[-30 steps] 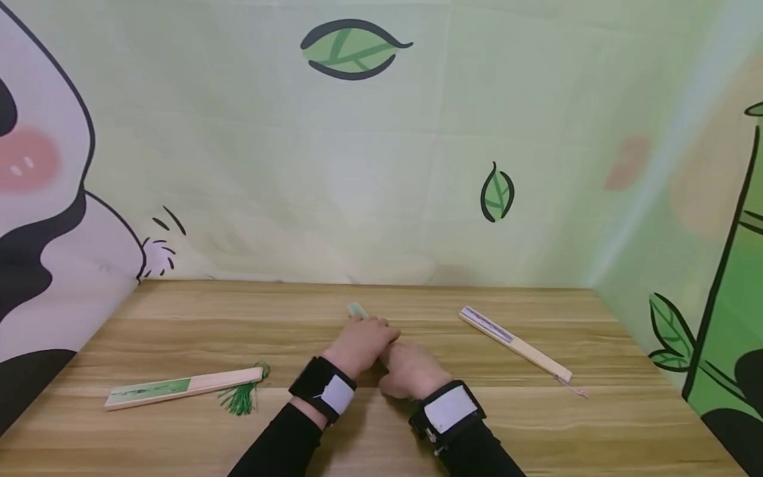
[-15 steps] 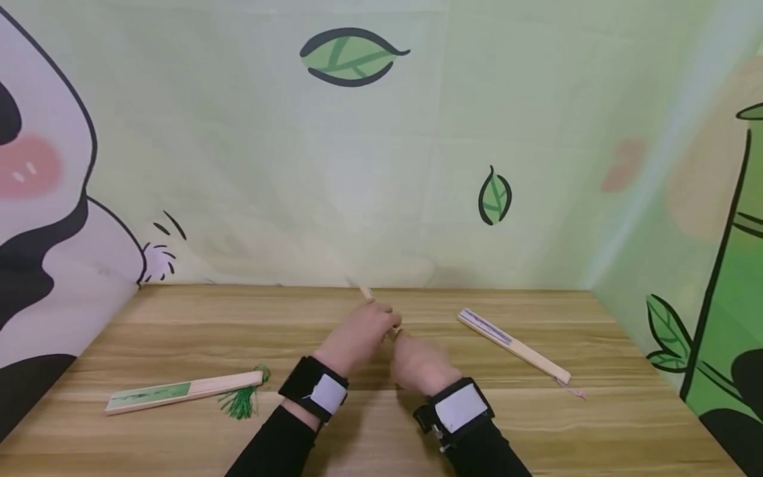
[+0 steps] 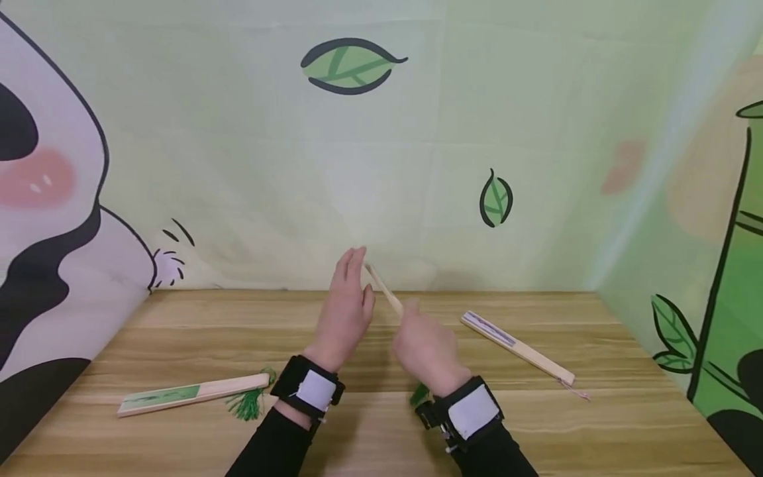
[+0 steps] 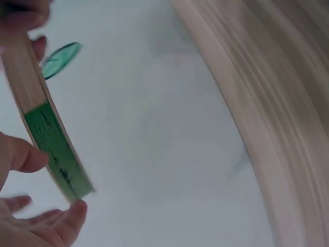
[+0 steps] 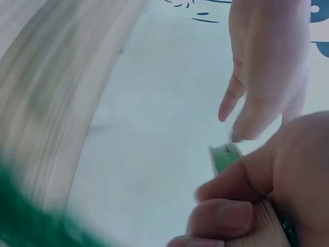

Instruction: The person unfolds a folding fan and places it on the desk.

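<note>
My right hand (image 3: 428, 348) grips a folded hand fan (image 3: 384, 289) by its bare wooden end, holding it tilted above the table. The fan's green printed section (image 4: 59, 154) shows in the left wrist view. A green tassel (image 3: 420, 395) hangs below the right hand, blurred in the right wrist view. My left hand (image 3: 342, 318) is raised just left of the fan's far end, fingers straight. In the left wrist view its thumb and fingertips are close to the printed end; whether they touch it I cannot tell.
On the wooden table (image 3: 238, 331), a folded fan with a green print and tassel (image 3: 193, 395) lies at left. Another folded fan with a purplish print and pink cord (image 3: 517, 348) lies at right. A printed cloth backdrop (image 3: 268, 165) stands behind the table.
The fan has been lifted from the table and tilted up. My left hand has let go of it and straightened its fingers; my right hand has moved slightly right, still gripping it.
</note>
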A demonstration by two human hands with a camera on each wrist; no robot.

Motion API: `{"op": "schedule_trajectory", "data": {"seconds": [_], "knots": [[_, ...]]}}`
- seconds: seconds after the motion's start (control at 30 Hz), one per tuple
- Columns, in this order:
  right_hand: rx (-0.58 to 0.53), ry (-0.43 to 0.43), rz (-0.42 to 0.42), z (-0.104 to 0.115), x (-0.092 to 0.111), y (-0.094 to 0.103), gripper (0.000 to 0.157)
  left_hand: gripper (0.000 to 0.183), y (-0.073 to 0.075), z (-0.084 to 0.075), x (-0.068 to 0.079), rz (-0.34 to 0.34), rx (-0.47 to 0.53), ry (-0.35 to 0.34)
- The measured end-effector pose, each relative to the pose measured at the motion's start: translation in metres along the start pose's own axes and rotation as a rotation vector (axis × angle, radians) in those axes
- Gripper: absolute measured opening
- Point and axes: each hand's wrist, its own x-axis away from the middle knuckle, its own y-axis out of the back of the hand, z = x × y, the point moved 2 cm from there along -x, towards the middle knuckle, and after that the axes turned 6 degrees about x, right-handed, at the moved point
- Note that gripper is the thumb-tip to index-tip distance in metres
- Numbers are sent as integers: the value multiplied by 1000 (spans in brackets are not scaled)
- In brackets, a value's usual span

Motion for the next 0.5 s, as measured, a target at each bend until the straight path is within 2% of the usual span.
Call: {"op": "schedule_trajectory", "data": {"seconds": [0.1, 0.23, 0.33, 0.43, 0.5], "knots": [[-77, 7, -26, 4, 1, 0, 23, 63, 6, -2, 2, -35, 160, 121], [-123, 15, -70, 9, 0, 0, 24, 67, 10, -5, 3, -82, 416, 338], [-153, -5, -121, 13, -1, 0, 24, 55, 12, -6, 4, -89, 614, 481], [-182, -20, -158, 20, -1, 0, 21, 30, 13, -9, 7, -50, 699, 547], [-197, 1, -199, 26, -2, 1, 24, 21, 16, -12, 7, -49, 666, 542]]}}
